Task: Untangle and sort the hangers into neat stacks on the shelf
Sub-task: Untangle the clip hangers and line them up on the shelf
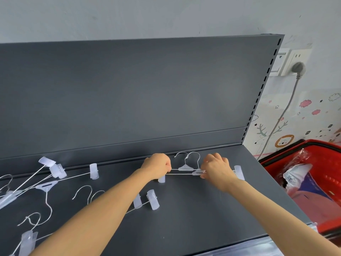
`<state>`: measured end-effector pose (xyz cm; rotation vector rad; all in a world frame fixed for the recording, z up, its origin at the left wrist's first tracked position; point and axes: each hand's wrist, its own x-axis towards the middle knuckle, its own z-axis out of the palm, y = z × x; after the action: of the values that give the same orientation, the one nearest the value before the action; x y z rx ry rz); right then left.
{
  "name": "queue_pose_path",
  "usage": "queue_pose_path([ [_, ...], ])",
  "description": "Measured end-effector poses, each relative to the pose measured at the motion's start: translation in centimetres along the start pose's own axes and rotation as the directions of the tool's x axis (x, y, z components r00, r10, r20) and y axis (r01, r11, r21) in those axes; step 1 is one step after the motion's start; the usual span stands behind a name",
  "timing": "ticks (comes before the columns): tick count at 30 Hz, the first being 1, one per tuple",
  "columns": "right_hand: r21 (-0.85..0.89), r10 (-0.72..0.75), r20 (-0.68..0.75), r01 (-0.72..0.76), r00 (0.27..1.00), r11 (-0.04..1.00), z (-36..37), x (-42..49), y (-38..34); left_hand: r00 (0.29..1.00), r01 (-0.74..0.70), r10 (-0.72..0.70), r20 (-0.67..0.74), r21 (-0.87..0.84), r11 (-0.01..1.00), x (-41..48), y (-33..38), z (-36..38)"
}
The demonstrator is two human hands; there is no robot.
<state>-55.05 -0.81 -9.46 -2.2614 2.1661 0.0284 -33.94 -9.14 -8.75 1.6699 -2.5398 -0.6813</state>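
Two wire clip hangers with clear plastic clips lie stacked at the back right of the dark grey shelf, hooks pointing at the back panel. My left hand grips their left end, fingers curled round the bars above a clip. My right hand pinches their right end near the centre pieces, with a clip showing just past it. A tangle of several more hangers sprawls over the shelf's left side. Another pair lies partly under my left forearm.
The shelf's upright back panel rises right behind the stack. A red shopping basket holding plastic-wrapped goods stands to the right of the shelf. A grey plug and cable hang on the wall beyond.
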Motion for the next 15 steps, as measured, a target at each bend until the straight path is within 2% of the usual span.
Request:
queue_pose_path([
  [2,0.004,-0.018,-0.033,0.018,0.999,1.000,0.0,-0.1,0.1,1.000,0.001,-0.001,0.002,0.000,1.000,0.1,-0.1,0.0],
  [8,0.074,-0.032,-0.276,0.055,0.961,0.996,1.1,-1.2,0.3,0.999,0.020,-0.020,-0.044,-0.008,1.000,0.2,0.1,0.2],
  [10,0.063,-0.043,-0.274,0.062,0.961,0.996,1.5,-1.5,0.4,0.998,0.001,-0.002,-0.056,-0.012,1.000,0.2,0.2,0.3],
  [13,0.114,-0.041,-0.179,0.062,0.983,0.992,2.0,-1.8,0.3,0.997,-0.050,0.046,-0.058,-0.070,0.996,0.2,0.5,0.5],
  [15,0.136,-0.028,-0.183,0.053,0.983,0.989,2.1,-2.0,0.2,0.995,-0.057,0.050,-0.084,-0.077,0.995,0.3,0.8,0.5],
])
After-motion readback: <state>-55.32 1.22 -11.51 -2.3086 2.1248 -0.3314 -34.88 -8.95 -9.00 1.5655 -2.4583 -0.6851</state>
